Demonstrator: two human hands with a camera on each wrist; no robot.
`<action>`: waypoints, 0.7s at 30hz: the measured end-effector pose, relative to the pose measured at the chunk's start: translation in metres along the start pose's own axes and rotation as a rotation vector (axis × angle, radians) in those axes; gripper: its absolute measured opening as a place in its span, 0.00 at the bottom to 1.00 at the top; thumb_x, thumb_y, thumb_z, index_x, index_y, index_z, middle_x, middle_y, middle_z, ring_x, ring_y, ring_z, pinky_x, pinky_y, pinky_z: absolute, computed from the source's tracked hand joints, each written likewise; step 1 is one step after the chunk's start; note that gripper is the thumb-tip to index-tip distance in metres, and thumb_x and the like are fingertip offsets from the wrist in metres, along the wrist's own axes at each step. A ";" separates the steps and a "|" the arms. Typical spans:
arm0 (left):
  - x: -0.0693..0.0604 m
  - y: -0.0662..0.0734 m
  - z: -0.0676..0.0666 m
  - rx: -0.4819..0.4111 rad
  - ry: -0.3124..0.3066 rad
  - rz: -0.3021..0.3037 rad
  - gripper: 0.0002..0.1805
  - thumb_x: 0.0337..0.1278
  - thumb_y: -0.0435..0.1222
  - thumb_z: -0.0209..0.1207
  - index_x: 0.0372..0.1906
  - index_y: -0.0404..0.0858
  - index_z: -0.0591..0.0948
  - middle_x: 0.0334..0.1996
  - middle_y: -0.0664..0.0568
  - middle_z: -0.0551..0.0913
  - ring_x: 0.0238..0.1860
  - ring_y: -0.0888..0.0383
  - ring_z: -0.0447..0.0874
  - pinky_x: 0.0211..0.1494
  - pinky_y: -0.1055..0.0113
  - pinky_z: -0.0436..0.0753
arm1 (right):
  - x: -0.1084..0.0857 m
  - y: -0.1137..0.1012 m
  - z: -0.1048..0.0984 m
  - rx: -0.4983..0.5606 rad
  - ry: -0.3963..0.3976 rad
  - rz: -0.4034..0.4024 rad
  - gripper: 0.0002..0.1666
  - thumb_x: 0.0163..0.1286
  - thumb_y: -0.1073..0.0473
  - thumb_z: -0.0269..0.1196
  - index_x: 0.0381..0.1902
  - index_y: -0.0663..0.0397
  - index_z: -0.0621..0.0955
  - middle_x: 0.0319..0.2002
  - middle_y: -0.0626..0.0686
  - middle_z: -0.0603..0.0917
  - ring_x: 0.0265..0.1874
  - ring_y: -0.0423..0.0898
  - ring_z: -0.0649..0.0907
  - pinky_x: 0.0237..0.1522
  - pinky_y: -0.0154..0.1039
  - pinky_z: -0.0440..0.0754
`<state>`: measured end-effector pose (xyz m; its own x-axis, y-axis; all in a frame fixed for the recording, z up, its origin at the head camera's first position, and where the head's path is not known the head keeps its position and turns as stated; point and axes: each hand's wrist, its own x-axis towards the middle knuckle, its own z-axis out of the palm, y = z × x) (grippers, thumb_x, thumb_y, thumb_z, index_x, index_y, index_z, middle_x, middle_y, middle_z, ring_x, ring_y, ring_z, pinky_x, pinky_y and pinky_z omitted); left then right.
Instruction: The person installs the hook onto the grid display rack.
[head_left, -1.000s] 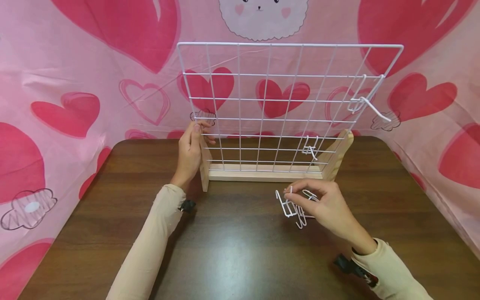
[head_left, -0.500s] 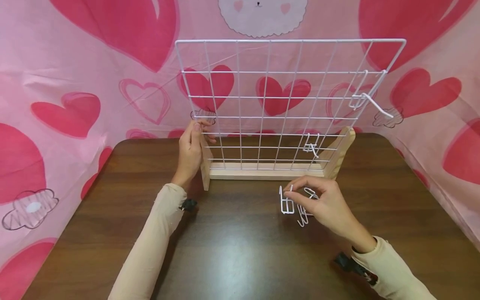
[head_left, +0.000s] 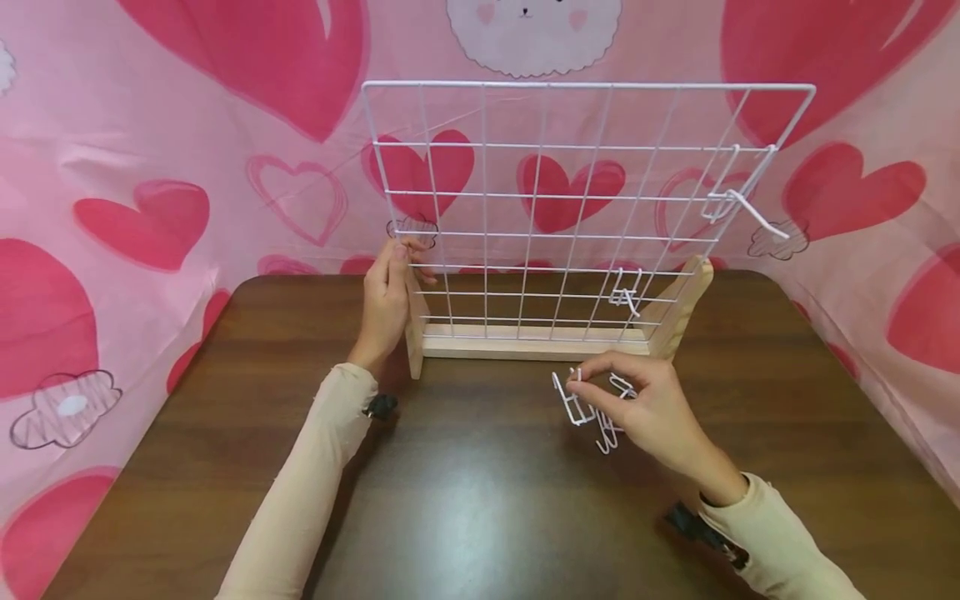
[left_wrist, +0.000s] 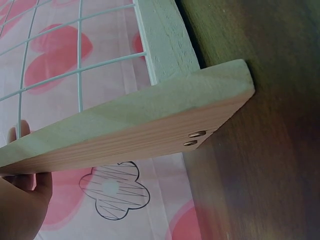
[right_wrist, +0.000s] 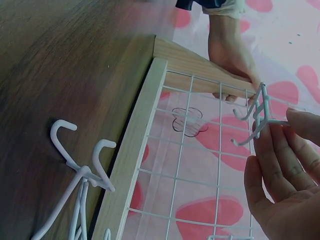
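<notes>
A white wire grid panel (head_left: pixel 525 196) leans back in a pale wooden stand (head_left: pixel 532 346). At its left end my left hand (head_left: pixel 385 296) holds the upper part of the wooden side piece (left_wrist: pixel 120 112), with fingertips reaching behind the grid. My right hand (head_left: pixel 652 400) pinches a white double-pronged wire hook (right_wrist: pixel 262 110) between thumb and fingers, in front of the stand and apart from the grid. Beneath that hand, more white wire hooks (right_wrist: pixel 82 172) lie on the table, partly hidden by it in the head view.
One white hook (head_left: pixel 738 204) hangs at the grid's upper right, its arm jutting forward. Another hook (head_left: pixel 625 298) hangs lower on the right. The brown wooden table (head_left: pixel 450 500) carries the stand; behind it hangs a pink heart-patterned cloth (head_left: pixel 300 133).
The pinched hook turns slightly in my right fingers, swinging more upright and then tilting again. My left hand keeps its hold on the stand.
</notes>
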<state>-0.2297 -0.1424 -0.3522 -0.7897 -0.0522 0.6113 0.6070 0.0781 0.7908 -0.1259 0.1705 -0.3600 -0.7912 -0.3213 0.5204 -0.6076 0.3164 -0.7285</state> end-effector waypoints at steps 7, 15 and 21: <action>-0.002 0.003 0.001 -0.021 0.004 0.010 0.18 0.79 0.31 0.38 0.49 0.19 0.74 0.39 0.47 0.80 0.33 0.49 0.83 0.42 0.39 0.83 | 0.004 0.004 0.005 -0.046 0.015 -0.010 0.12 0.56 0.69 0.74 0.33 0.46 0.86 0.31 0.41 0.87 0.35 0.37 0.84 0.41 0.28 0.79; -0.003 0.003 0.000 -0.026 0.012 0.014 0.18 0.79 0.30 0.37 0.49 0.19 0.74 0.39 0.53 0.80 0.33 0.53 0.83 0.42 0.35 0.81 | 0.015 0.006 0.005 -0.050 0.006 -0.006 0.11 0.58 0.68 0.74 0.32 0.45 0.85 0.31 0.41 0.85 0.35 0.37 0.83 0.40 0.27 0.79; -0.002 0.005 0.001 -0.009 0.004 0.027 0.17 0.78 0.29 0.37 0.48 0.17 0.72 0.36 0.40 0.79 0.32 0.52 0.83 0.41 0.41 0.84 | 0.023 0.008 0.005 -0.068 0.001 -0.013 0.10 0.59 0.66 0.73 0.33 0.45 0.85 0.31 0.40 0.86 0.36 0.37 0.83 0.41 0.27 0.80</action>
<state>-0.2254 -0.1406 -0.3493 -0.7730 -0.0540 0.6321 0.6286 0.0702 0.7746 -0.1480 0.1616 -0.3559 -0.7831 -0.3248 0.5303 -0.6213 0.3721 -0.6896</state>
